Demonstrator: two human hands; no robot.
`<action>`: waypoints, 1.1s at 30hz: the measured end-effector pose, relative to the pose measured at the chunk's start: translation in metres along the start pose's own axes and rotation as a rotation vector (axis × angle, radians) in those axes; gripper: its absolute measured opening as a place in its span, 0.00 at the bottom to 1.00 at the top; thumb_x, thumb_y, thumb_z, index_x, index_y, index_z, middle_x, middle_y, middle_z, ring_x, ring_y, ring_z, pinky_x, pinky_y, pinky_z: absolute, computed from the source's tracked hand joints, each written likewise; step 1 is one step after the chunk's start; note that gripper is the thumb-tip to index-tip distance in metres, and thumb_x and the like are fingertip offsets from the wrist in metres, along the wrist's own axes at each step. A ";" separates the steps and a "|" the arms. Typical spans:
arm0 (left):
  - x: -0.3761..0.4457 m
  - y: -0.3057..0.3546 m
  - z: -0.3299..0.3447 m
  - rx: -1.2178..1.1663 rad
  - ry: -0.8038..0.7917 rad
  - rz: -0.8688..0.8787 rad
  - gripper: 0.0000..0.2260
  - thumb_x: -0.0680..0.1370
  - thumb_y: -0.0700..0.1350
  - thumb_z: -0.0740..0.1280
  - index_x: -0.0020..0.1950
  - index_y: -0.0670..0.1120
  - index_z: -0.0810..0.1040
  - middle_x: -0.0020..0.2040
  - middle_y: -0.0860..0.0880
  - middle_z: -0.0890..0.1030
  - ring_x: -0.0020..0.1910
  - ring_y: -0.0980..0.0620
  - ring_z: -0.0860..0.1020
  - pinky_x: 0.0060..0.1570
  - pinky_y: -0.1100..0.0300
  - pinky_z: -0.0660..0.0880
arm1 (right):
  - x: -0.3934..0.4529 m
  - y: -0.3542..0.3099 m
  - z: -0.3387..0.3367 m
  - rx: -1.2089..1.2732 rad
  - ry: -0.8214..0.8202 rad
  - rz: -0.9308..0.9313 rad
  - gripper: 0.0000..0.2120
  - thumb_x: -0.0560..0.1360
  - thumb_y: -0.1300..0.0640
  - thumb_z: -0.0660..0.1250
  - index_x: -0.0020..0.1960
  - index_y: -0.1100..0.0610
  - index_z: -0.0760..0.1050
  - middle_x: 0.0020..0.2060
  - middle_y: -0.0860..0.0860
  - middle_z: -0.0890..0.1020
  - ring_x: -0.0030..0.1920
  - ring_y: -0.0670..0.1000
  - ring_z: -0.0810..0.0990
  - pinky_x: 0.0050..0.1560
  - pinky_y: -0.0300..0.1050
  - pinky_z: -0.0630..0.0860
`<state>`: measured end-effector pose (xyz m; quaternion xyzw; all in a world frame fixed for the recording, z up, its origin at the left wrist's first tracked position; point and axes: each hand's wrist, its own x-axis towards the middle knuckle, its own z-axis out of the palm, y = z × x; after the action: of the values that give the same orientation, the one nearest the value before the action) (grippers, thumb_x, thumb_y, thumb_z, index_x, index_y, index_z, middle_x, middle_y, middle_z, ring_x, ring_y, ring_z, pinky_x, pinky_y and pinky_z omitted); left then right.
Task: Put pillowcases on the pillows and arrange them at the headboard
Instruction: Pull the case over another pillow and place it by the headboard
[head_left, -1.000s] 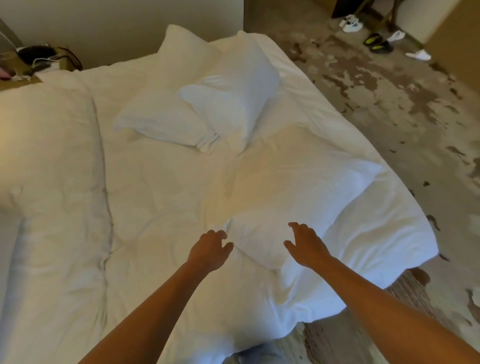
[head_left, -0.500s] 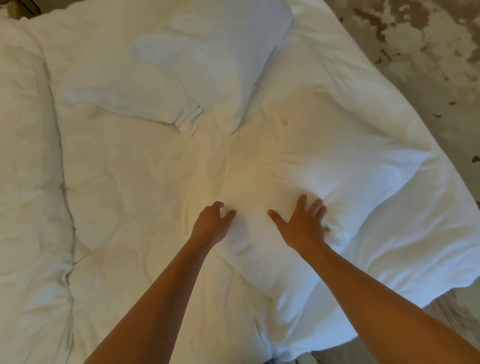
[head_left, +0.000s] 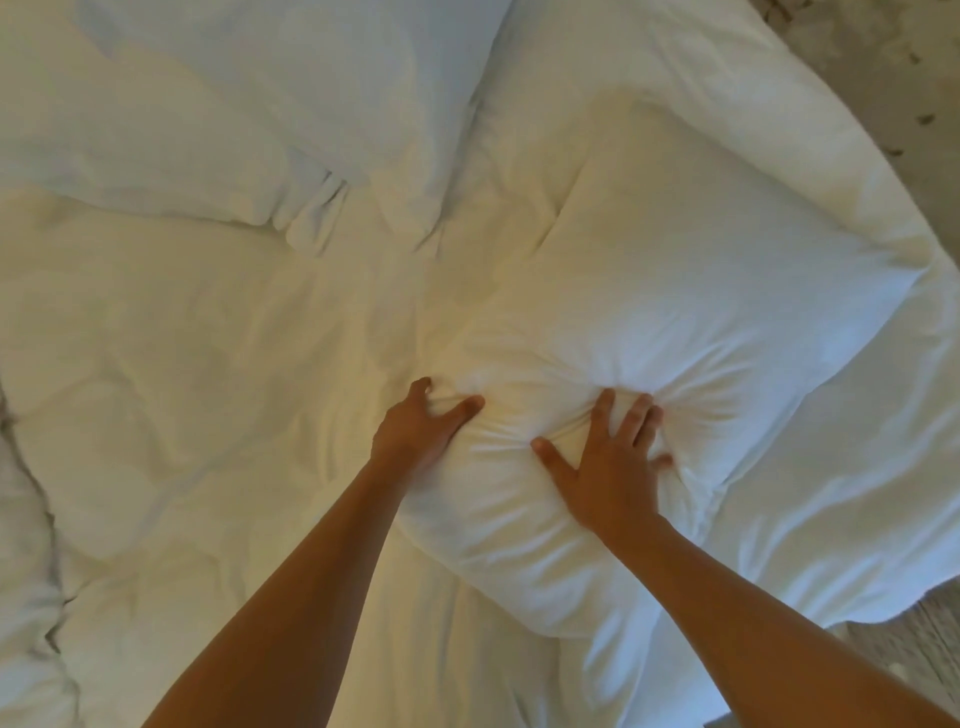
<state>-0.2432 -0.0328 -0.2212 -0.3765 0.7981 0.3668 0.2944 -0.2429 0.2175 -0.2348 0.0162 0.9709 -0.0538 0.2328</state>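
Observation:
A white pillow (head_left: 691, 312) lies on the right half of the bed, close in front of me. My left hand (head_left: 421, 431) grips its left edge, with the fabric bunched between thumb and fingers. My right hand (head_left: 608, 462) digs curled fingers into the pillow's top, and creases fan out from them. Two more white pillows lie farther back: one (head_left: 322, 78) on top, overlapping another (head_left: 156, 166) whose open case end is gathered near the middle of the bed.
The white duvet (head_left: 182, 364) covers the bed, with a bunched fold (head_left: 26, 519) along the left side. Patterned carpet (head_left: 893, 78) shows beyond the bed's right edge and at the lower right corner.
The view has dropped closer to the bed. Both hands went from hovering, to resting on the near pillow, to clutching its fabric.

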 end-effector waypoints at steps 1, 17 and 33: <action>0.003 -0.001 0.002 -0.008 0.003 -0.006 0.52 0.57 0.83 0.63 0.76 0.58 0.64 0.71 0.47 0.76 0.69 0.42 0.75 0.67 0.47 0.72 | 0.001 -0.001 0.002 -0.012 0.009 -0.001 0.58 0.69 0.16 0.42 0.84 0.56 0.45 0.80 0.70 0.49 0.80 0.70 0.49 0.62 0.79 0.70; -0.066 0.007 -0.002 -0.043 0.150 0.219 0.26 0.63 0.75 0.69 0.45 0.56 0.77 0.40 0.57 0.81 0.42 0.52 0.80 0.40 0.57 0.75 | -0.029 0.023 -0.022 -0.011 -0.040 -0.025 0.54 0.68 0.15 0.40 0.84 0.47 0.39 0.81 0.64 0.50 0.81 0.65 0.54 0.67 0.72 0.70; -0.317 -0.050 -0.137 0.594 0.372 0.710 0.28 0.72 0.74 0.56 0.65 0.59 0.71 0.37 0.53 0.78 0.42 0.46 0.81 0.37 0.57 0.67 | -0.227 -0.035 -0.200 0.332 0.253 -0.296 0.38 0.73 0.34 0.71 0.74 0.55 0.66 0.67 0.54 0.72 0.66 0.57 0.74 0.53 0.53 0.79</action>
<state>-0.0567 -0.0440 0.0738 -0.0406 0.9860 0.1280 0.0988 -0.1332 0.2042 0.0487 -0.0816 0.9620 -0.2434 0.0932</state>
